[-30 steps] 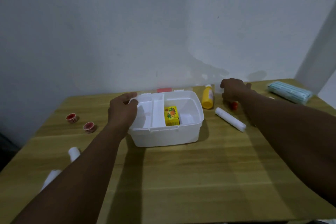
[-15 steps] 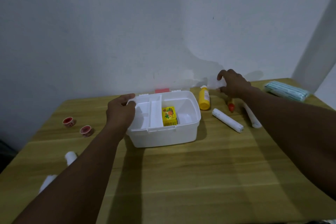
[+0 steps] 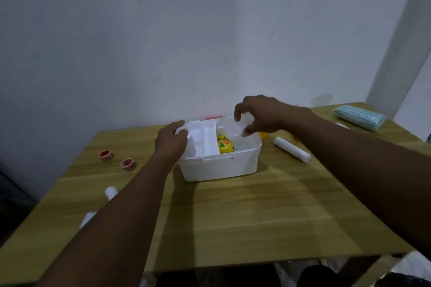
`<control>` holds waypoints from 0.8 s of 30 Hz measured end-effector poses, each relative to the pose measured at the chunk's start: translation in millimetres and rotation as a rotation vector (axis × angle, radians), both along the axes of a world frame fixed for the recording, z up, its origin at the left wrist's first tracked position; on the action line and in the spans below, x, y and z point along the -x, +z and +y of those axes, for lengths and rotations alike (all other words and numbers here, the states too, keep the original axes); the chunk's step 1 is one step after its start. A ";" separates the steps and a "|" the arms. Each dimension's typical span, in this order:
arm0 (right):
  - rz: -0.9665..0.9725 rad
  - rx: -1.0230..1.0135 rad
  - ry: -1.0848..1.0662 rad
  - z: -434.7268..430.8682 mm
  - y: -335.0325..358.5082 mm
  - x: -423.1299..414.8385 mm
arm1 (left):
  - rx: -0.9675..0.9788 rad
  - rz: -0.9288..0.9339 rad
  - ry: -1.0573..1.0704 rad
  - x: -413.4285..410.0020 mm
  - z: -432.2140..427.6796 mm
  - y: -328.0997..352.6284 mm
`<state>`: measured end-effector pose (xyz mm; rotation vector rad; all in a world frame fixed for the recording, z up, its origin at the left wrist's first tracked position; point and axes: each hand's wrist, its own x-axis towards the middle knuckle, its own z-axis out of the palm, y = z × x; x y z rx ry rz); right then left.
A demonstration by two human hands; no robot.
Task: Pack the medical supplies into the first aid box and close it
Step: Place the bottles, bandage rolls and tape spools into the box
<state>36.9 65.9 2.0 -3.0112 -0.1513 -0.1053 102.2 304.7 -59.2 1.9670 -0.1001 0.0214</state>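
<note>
L hand (image 3: 171, 144) grips first aid box (image 3: 219, 168) rim; R hand (image 3: 261, 114) above box, fingers curled, can't tell if holding anything; yellow pack (image 3: 225, 145) inside.

The left forearm (image 3: 116, 216) and the right forearm (image 3: 349, 158) are bare along all that shows of them, each broad near the camera and narrowing toward the wrist. The left grip (image 3: 171, 141) and the right grip (image 3: 263, 114) are bare hands as well, with knuckles and thumbs plain to see. Below the near edge of the table (image 3: 233, 216) lies dark cloth (image 3: 312, 275), perhaps trousers, too dim to tell.
</note>
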 end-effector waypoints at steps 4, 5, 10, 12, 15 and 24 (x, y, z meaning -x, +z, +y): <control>-0.027 0.210 -0.011 26.4 -12.7 -1.5 | -0.002 -0.012 -0.012 3.6 1.6 -1.3; -0.026 0.212 -0.017 30.3 -15.9 -3.3 | 0.003 -0.013 -0.008 4.0 1.5 -1.8; -0.005 0.056 -0.027 42.2 -30.3 -13.2 | 0.021 -0.005 0.015 3.7 0.3 -5.0; 0.010 0.015 -0.043 44.1 -36.6 -14.6 | 0.025 -0.003 0.016 3.0 0.5 -6.0; 0.030 -0.051 -0.073 43.9 -36.7 -11.6 | 0.034 -0.001 0.013 2.8 0.9 -7.1; 0.243 -0.810 -0.488 36.5 17.4 -3.3 | 0.040 -0.015 0.016 2.7 1.7 -9.4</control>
